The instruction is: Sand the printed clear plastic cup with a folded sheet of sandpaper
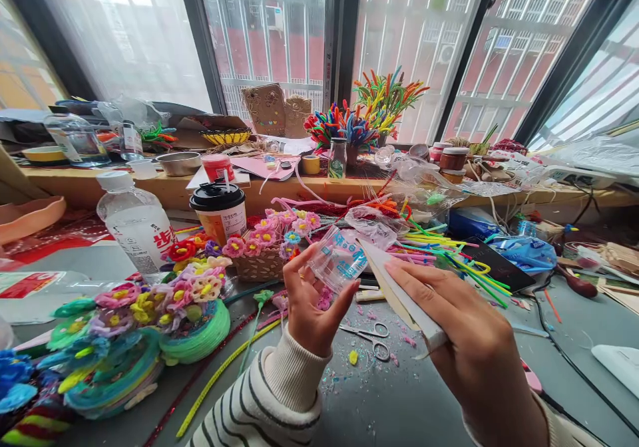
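Observation:
My left hand [312,304] is closed on a small clear plastic packet [339,257] with blue print, held up over the grey table [389,400]. My right hand [459,327] grips a flat white and tan card-like piece [399,287] whose tip points at the packet. A striped sleeve covers my left wrist. Small scissors [372,337] lie on the table just under both hands, among scattered coloured scraps.
Pipe-cleaner flowers fill baskets [259,261] and yarn rings [194,334] at left. A water bottle [137,227] and a lidded paper cup [219,211] stand behind them. Loose pipe cleaners [449,247], a black phone [494,264] and cables lie at right. A cluttered wooden sill [279,187] runs below the window.

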Motion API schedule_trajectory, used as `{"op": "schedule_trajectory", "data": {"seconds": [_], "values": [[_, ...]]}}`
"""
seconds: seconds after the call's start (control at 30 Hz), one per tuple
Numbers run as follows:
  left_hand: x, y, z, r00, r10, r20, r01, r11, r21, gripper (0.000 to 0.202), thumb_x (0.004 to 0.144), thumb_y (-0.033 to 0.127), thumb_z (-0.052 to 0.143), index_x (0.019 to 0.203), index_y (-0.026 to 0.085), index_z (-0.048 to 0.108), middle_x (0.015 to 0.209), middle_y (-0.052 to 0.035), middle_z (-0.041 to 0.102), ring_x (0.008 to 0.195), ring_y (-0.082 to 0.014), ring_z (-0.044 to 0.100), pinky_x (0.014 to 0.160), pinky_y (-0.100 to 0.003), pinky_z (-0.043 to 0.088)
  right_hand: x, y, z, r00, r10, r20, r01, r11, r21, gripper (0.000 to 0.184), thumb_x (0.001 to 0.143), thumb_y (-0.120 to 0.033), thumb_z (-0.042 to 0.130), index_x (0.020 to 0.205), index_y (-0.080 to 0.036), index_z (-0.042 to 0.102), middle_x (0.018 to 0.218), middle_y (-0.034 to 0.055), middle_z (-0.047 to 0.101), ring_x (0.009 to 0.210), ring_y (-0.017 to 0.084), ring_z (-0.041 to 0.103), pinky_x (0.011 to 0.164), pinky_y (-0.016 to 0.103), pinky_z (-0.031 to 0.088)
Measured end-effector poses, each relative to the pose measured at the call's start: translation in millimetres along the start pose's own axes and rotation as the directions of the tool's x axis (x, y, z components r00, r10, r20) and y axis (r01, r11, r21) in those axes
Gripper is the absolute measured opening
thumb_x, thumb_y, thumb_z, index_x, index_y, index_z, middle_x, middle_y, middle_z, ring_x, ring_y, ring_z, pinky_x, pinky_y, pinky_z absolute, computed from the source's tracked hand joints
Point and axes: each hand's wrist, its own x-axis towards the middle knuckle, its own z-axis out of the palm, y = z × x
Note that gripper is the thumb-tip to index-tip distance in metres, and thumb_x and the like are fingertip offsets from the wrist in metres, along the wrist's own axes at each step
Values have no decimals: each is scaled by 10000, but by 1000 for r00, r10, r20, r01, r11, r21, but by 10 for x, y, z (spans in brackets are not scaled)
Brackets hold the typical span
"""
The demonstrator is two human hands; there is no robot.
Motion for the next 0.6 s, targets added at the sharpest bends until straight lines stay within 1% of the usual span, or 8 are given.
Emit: {"op": "schedule_trajectory", "data": {"seconds": [0.1, 0.17, 0.3, 0.37, 0.43, 0.5, 0.6], "values": [[-33, -16, 13, 998, 37, -46, -35, 998, 44, 622, 618, 129, 717, 1125, 254, 379, 1210, -102, 490, 1121, -239, 518, 918, -427, 465, -16, -2, -7, 1000, 8, 30, -6, 998, -66, 426, 798, -89, 390, 1205, -137, 509, 1143, 93, 585, 1049, 200, 533, 842, 312, 454], [-36, -21, 16, 996, 64, -56, -61, 996, 65, 629, 612, 130, 721, 1130, 249, 384, 1216, -111, 486, 1126, -250, 514, 916, -441, 467, -30, 14, -8, 999, 19, 36, -17, 998, -60, 430, 802, -97, 383, 1210, -152, 504, 1151, 82, 581, 1053, 200, 530, 849, 318, 453], [-5, -18, 4, 990, 120, -70, -117, 992, 43, 607, 630, 99, 701, 1120, 265, 383, 1191, -79, 512, 1086, -207, 551, 901, -388, 489, -42, 43, -20, 999, 36, 30, -36, 999, 3, 434, 803, -122, 386, 1220, -176, 491, 1167, 63, 570, 1083, 190, 511, 888, 312, 437], [2, -12, 6, 989, 125, -76, -121, 991, 54, 612, 626, 96, 702, 1119, 268, 383, 1196, -72, 511, 1092, -205, 547, 909, -384, 484, -33, 46, -27, 998, 55, 17, -55, 998, 13, 431, 798, -106, 392, 1210, -172, 499, 1152, 61, 578, 1079, 176, 514, 896, 291, 434], [-7, -3, 18, 991, 109, -82, -102, 991, 86, 613, 624, 118, 707, 1125, 260, 383, 1210, -81, 499, 1111, -220, 531, 926, -405, 465, -17, 39, -33, 998, 56, -3, -56, 998, 17, 424, 789, -93, 402, 1195, -150, 510, 1136, 68, 589, 1075, 164, 519, 905, 271, 431], [-19, 6, 29, 991, 76, -111, -61, 990, 128, 601, 627, 162, 710, 1128, 244, 389, 1223, -98, 482, 1112, -234, 525, 926, -415, 456, 1, 26, -38, 999, 33, -14, -33, 999, 21, 417, 785, -93, 409, 1186, -136, 517, 1126, 74, 596, 1070, 159, 525, 904, 261, 435], [-11, 12, 5, 994, -7, -111, 28, 983, 184, 644, 625, 229, 711, 1167, 225, 365, 1231, -124, 464, 1050, -232, 555, 882, -405, 472, 27, -3, -37, 1000, -26, 6, 26, 999, 44, 398, 803, -129, 409, 1186, -133, 520, 1118, 88, 601, 1056, 165, 539, 860, 263, 468]]}}
